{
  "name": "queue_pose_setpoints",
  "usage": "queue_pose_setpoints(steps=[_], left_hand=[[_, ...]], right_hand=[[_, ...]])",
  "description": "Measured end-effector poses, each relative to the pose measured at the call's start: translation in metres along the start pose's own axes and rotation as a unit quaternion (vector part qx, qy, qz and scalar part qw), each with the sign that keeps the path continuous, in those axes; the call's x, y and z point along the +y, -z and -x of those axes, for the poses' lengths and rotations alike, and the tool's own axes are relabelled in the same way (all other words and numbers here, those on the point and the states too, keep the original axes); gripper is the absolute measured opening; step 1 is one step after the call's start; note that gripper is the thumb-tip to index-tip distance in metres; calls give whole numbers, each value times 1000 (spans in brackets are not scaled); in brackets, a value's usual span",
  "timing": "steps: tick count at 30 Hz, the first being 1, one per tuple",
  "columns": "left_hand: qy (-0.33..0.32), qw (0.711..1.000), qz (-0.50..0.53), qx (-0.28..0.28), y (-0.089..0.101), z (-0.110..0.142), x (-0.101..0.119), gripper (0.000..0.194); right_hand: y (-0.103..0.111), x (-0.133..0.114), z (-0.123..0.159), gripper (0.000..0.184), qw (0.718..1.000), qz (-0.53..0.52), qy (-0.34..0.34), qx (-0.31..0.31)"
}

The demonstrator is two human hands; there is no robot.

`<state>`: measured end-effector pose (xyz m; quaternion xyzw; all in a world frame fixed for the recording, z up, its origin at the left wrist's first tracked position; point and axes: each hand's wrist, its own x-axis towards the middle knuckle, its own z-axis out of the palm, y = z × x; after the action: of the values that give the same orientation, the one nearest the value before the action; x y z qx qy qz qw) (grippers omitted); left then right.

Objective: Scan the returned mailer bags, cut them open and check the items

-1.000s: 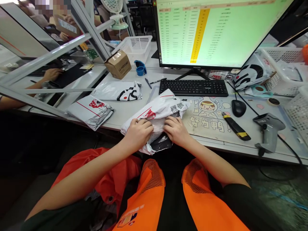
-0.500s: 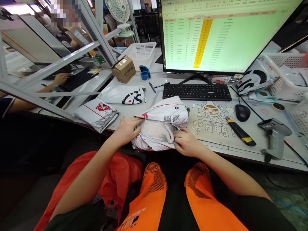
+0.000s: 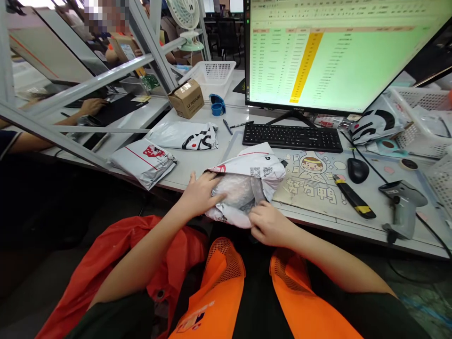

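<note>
A white courier bag (image 3: 254,165) with red print and a QR label lies at the desk's front edge, its mouth turned toward me. A pale, plastic-wrapped item (image 3: 235,190) shows in the opening. My left hand (image 3: 199,193) rests on the bag's left side with fingers laid flat over the item. My right hand (image 3: 268,225) is closed, pinching the bag's lower edge at the desk's rim.
Two more courier bags (image 3: 143,159) (image 3: 183,135) lie to the left. A keyboard (image 3: 292,137), monitor (image 3: 339,52), mouse (image 3: 357,170), box cutter (image 3: 353,197) and barcode scanner (image 3: 402,202) fill the right. A cardboard box (image 3: 186,98) and baskets (image 3: 211,75) stand behind. Another person's arm (image 3: 74,113) rests beyond the metal frame.
The bag's mouth has been pulled open and folded back, exposing the wrapped item. My left hand went from gripping to lying flat on it; my right hand drew back toward me.
</note>
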<state>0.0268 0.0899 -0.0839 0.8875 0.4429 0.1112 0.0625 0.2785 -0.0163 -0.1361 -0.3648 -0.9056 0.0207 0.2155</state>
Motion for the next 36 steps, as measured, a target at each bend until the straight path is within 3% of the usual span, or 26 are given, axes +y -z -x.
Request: queue_pose_setpoints(steps=[3, 5, 7, 10, 13, 19, 22, 25, 30, 34, 36], left_hand=[[-71, 995, 47, 60, 0, -2, 10, 30], [-122, 986, 90, 66, 0, -2, 17, 30], [-123, 985, 103, 64, -1, -1, 19, 32], [-35, 994, 50, 92, -4, -1, 11, 37], [20, 995, 6, 100, -6, -3, -3, 45], [25, 997, 30, 72, -3, -12, -16, 46], [-5, 997, 67, 29, -3, -11, -17, 54], [-59, 989, 137, -16, -3, -1, -15, 59], [-163, 970, 176, -48, -1, 25, 14, 66], [-112, 989, 98, 1, -6, 26, 44, 94], [-71, 991, 101, 54, -13, 20, 47, 87]], right_hand=[[13, 4, -21, 48, 997, 15, -27, 70], [16, 10, -40, 67, 996, 27, -61, 60], [12, 17, -55, 72, 994, 43, -92, 33], [1, 26, -65, 50, 991, 94, -93, 12], [-6, 30, -60, 18, 991, 127, -39, 15], [8, 32, -19, 22, 994, 61, 69, 60], [16, 36, -2, 21, 993, 26, 42, 104], [25, 45, -2, 23, 983, -8, -48, 179], [55, 44, -36, 26, 929, -84, -143, 329], [85, 22, -89, 15, 883, -177, -116, 418], [99, 16, -115, 11, 853, -278, -80, 434]])
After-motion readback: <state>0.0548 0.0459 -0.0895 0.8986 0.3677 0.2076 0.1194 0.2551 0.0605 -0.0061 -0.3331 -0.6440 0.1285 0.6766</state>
